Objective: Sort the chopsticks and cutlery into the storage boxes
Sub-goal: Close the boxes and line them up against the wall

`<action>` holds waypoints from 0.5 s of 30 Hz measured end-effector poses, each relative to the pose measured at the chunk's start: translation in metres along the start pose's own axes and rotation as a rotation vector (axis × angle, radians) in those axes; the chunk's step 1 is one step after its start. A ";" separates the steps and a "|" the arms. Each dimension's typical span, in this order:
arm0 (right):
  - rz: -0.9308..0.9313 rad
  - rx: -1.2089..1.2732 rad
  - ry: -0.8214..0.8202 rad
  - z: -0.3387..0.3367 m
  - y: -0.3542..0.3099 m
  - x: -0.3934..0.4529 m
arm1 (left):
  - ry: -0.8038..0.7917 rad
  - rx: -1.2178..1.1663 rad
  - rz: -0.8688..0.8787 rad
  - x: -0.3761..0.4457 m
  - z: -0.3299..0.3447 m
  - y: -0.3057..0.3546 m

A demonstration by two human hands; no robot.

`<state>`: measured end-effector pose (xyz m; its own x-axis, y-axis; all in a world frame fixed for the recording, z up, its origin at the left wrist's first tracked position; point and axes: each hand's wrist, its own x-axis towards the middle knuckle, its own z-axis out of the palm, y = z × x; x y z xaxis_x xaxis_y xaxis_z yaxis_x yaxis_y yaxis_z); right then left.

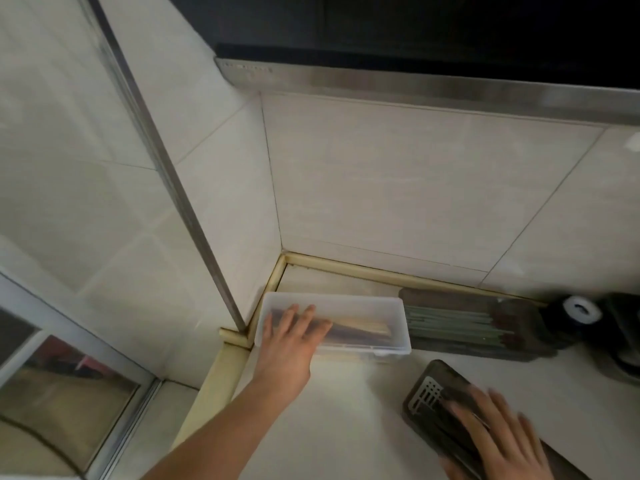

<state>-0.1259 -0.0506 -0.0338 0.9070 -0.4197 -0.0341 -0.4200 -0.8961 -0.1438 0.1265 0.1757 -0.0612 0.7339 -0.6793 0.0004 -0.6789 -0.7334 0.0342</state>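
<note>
A clear plastic storage box (377, 308) lies in the counter's back left corner with wooden chopsticks (360, 329) inside. My left hand (292, 337) rests flat on the box's left end, fingers straight. To its right a dark box (526, 348) holds green-grey chopsticks (457, 323). At the lower right, a dark tray (433, 379) with a pale vented end lies on the counter. My right hand (498, 441) lies on it with fingers spread and blurred. What the tray holds is unclear.
Tiled walls meet behind the boxes, with a metal strip (166, 157) running down the corner edge. A black and white round object (580, 311) and dark items stand at the far right. A range hood (415, 81) hangs above. A window frame (69, 375) is at lower left.
</note>
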 end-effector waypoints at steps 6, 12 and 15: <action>-0.187 -0.113 -0.148 0.010 -0.092 0.113 | 0.054 0.016 0.041 0.046 0.000 -0.015; -0.135 -0.217 -0.140 0.021 -0.108 0.166 | 0.049 -0.024 0.009 0.086 -0.003 -0.026; -0.112 -0.203 -0.229 0.014 -0.109 0.184 | 0.011 -0.064 -0.009 0.112 -0.008 -0.029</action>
<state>0.0871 -0.0286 -0.0380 0.9215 -0.2938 -0.2540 -0.2933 -0.9552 0.0405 0.2287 0.1211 -0.0545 0.7406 -0.6719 0.0108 -0.6695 -0.7363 0.0981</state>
